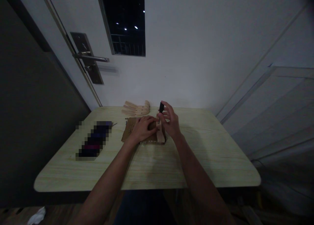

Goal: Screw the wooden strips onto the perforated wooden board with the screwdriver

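A short screwdriver with a black handle (161,107) stands nearly upright in my right hand (171,121), gripped between thumb and fingers. Its lower end meets the upper part of a pale wooden strip (160,135). The strip lies at the right side of a brown cardboard piece (129,128). My left hand (143,128) lies over the cardboard, its fingertips and thumb holding the strip's left edge. What is under the left palm is hidden. Behind the hands rests a group of joined wooden strips (136,109) with dark dots on them.
The pale wooden table (152,177) has rounded front corners and meets a white door (179,54) at the back. A blurred-out dark object (94,140) lies on the left, with a thin pointed thing (114,124) at its far end. Small bits lie near the cardboard.
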Action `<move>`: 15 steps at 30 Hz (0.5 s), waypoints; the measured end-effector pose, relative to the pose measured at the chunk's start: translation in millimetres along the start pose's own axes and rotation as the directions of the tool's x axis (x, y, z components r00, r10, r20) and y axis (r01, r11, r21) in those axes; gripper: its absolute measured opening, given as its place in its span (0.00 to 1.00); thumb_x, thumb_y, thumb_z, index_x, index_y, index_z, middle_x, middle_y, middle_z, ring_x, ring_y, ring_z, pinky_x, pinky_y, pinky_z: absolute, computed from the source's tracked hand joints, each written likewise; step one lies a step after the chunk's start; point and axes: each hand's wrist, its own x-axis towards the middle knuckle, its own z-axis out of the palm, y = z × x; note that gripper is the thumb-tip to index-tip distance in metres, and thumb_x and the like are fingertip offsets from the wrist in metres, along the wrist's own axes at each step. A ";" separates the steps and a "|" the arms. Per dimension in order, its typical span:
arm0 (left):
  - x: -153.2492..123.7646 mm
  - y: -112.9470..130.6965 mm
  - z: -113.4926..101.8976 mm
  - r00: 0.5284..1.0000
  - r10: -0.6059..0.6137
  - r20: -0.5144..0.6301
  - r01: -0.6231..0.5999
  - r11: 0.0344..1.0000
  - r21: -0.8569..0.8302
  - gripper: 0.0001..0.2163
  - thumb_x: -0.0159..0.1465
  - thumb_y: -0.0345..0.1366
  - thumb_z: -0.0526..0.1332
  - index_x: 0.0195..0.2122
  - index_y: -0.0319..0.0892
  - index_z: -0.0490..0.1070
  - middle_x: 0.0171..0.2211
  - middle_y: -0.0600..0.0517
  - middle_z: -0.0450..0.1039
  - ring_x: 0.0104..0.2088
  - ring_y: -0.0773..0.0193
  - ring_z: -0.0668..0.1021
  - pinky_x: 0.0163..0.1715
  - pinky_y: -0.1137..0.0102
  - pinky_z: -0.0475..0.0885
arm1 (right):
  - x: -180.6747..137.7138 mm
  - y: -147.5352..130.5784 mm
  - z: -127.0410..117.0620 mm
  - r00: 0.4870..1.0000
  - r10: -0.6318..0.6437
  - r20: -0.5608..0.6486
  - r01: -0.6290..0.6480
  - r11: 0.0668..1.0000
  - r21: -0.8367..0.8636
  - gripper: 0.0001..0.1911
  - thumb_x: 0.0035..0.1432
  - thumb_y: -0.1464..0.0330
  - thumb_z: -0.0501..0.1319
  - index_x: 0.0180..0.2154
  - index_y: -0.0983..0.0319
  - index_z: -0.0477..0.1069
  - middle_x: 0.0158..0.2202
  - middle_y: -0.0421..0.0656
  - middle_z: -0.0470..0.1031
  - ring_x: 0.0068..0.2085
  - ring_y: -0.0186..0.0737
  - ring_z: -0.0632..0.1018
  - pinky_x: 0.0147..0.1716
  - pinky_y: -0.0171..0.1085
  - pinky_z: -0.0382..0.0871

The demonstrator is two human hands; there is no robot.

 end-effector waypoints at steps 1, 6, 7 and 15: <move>-0.1 0.3 -0.2 1.000 0.001 0.001 -0.001 1.000 -0.002 0.17 0.63 0.43 0.59 0.53 0.48 0.71 0.54 0.49 0.72 0.57 0.52 0.70 0.57 0.53 0.61 | -0.4 -0.9 -0.9 1.000 -0.005 0.017 0.005 1.000 0.011 0.24 0.62 0.60 0.58 0.60 0.51 0.61 0.50 0.46 0.73 0.38 0.37 0.79 0.36 0.40 0.79; -0.8 1.4 -0.7 1.000 -0.006 0.005 0.006 1.000 0.003 0.18 0.63 0.44 0.59 0.53 0.47 0.71 0.55 0.48 0.72 0.57 0.52 0.70 0.58 0.53 0.60 | -0.6 -2.9 -2.5 1.000 0.005 0.031 -0.006 0.999 0.031 0.24 0.62 0.59 0.57 0.60 0.52 0.61 0.49 0.47 0.73 0.36 0.37 0.80 0.35 0.40 0.80; -0.8 1.5 -0.8 1.000 -0.009 0.006 0.009 1.000 0.004 0.19 0.63 0.44 0.59 0.54 0.47 0.70 0.55 0.48 0.72 0.57 0.52 0.70 0.58 0.53 0.60 | -0.3 -2.5 -2.0 1.000 0.012 0.027 -0.013 1.000 0.026 0.25 0.62 0.59 0.58 0.60 0.52 0.61 0.49 0.47 0.73 0.35 0.37 0.80 0.34 0.39 0.80; -0.1 -0.7 -0.2 1.000 -0.014 0.011 0.014 1.000 0.010 0.19 0.62 0.44 0.59 0.54 0.50 0.71 0.55 0.48 0.70 0.57 0.49 0.69 0.57 0.51 0.60 | 0.9 0.7 1.4 1.000 -0.012 -0.010 0.012 0.999 -0.033 0.28 0.59 0.61 0.62 0.60 0.49 0.61 0.52 0.45 0.71 0.35 0.35 0.77 0.33 0.38 0.80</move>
